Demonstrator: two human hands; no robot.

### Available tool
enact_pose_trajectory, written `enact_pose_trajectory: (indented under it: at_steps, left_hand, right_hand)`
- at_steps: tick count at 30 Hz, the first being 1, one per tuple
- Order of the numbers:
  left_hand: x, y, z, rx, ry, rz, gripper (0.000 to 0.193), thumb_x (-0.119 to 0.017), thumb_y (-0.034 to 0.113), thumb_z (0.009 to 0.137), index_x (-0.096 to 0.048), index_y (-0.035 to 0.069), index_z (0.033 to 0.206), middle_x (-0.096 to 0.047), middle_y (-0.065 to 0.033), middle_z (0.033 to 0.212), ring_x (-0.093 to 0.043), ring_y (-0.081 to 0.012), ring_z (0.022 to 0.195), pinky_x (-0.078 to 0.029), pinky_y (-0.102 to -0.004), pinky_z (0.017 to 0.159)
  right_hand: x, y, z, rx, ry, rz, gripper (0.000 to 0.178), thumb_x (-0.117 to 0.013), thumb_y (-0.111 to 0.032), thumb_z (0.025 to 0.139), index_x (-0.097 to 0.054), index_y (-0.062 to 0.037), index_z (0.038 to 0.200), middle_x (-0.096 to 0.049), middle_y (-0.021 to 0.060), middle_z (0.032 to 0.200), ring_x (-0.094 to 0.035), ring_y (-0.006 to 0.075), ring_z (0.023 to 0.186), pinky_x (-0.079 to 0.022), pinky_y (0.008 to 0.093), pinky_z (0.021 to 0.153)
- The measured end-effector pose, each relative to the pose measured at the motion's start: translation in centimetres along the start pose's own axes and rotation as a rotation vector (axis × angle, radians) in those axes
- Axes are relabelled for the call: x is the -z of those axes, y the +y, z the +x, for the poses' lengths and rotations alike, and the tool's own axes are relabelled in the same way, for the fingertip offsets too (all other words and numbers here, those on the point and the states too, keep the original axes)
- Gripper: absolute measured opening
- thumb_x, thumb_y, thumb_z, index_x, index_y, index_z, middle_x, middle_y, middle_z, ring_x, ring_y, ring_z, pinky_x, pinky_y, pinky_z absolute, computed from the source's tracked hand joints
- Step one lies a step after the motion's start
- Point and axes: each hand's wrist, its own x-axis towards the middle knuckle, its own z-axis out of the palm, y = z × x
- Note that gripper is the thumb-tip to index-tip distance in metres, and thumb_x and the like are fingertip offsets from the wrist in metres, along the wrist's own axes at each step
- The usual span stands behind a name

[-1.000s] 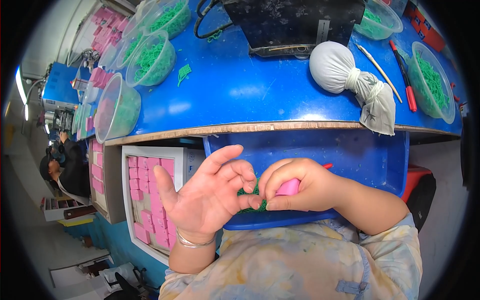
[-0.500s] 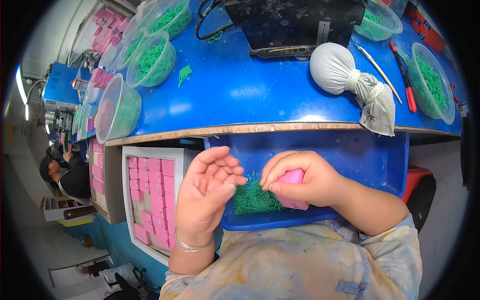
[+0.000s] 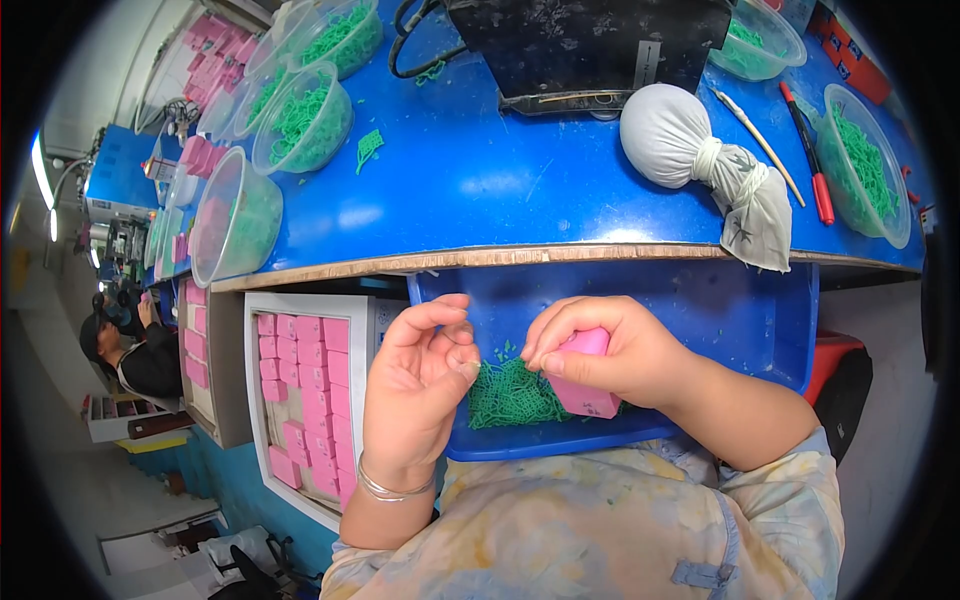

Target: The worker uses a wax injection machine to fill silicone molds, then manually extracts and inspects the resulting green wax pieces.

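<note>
My right hand (image 3: 625,350) is wrapped round a pink block (image 3: 590,385) with small dark markings on its lower end. Both hands hang over a blue plastic tray (image 3: 700,300). To the left, my left hand (image 3: 420,375) is raised with loosely bent fingers, and I see nothing held in it. A metal bangle (image 3: 385,490) circles that wrist. Under and between the hands lies a heap of green mesh-like pieces (image 3: 510,395) in the tray. My right fingertips are near the heap; whether they touch it is unclear.
A framed tray (image 3: 345,305) of pink blocks stands left. On the blue table (image 3: 450,180) are clear tubs (image 3: 305,115) of green pieces, a dark boxy device (image 3: 590,50), a tied white cloth bag (image 3: 665,135), a brush (image 3: 755,135) and a red-black marker (image 3: 808,150). A co-worker (image 3: 145,355) sits far left.
My left hand has turned slightly and its fingers have drawn in closer to the thumb. The pink block has tilted a little in my right hand, showing more of its side.
</note>
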Motion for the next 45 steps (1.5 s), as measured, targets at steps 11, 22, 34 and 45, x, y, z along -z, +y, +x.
enact_pose_trajectory:
  at_steps: [11, 22, 34, 45]
  left_hand:
    - [-0.7, -0.1, -0.5, -0.006, 0.013, 0.174, 0.036, -0.062, -0.005, 0.074, -0.048, -0.002, 0.107, -0.049, -0.0132, 0.108, -0.053, -0.0179, 0.093, -0.047, -0.0269, 0.079]
    - [-1.1, 1.2, -0.8, -0.087, -0.144, 0.141, 0.044, -0.059, 0.022, 0.083, -0.041, -0.005, 0.113, -0.045, -0.0172, 0.109, -0.051, -0.0247, 0.099, -0.053, -0.0427, 0.076]
    - [-0.8, 1.4, -0.7, 0.02, -0.203, 0.131, 0.05, -0.058, 0.024, 0.084, -0.038, -0.007, 0.117, -0.045, -0.0178, 0.11, -0.049, -0.0269, 0.105, -0.051, -0.045, 0.081]
    - [-0.7, 1.5, -0.7, 0.082, -0.25, 0.042, 0.041, -0.06, 0.013, 0.084, -0.041, -0.004, 0.117, -0.047, -0.0123, 0.107, -0.049, -0.0203, 0.102, -0.05, -0.0379, 0.083]
  right_hand:
    - [-0.1, 0.1, 0.1, 0.098, 0.021, -0.118, 0.004, -0.064, -0.005, 0.079, -0.062, -0.0031, 0.081, -0.061, 0.0067, 0.09, -0.057, 0.0154, 0.088, -0.045, 0.0292, 0.078]
    - [-0.3, -0.2, 0.2, 0.227, -0.03, -0.39, 0.004, -0.066, -0.005, 0.075, -0.062, -0.0053, 0.077, -0.06, 0.0074, 0.086, -0.057, 0.0212, 0.085, -0.045, 0.0325, 0.076]
    - [-0.1, 0.0, 0.2, 0.17, -0.125, -0.448, 0.006, -0.068, -0.007, 0.074, -0.063, -0.0055, 0.076, -0.06, 0.0082, 0.09, -0.058, 0.0201, 0.085, -0.045, 0.0315, 0.074]
    - [-0.2, 0.1, 0.2, 0.141, -0.135, -0.44, 0.006, -0.066, -0.006, 0.074, -0.061, -0.0047, 0.074, -0.059, 0.0085, 0.086, -0.057, 0.0222, 0.083, -0.045, 0.0319, 0.074]
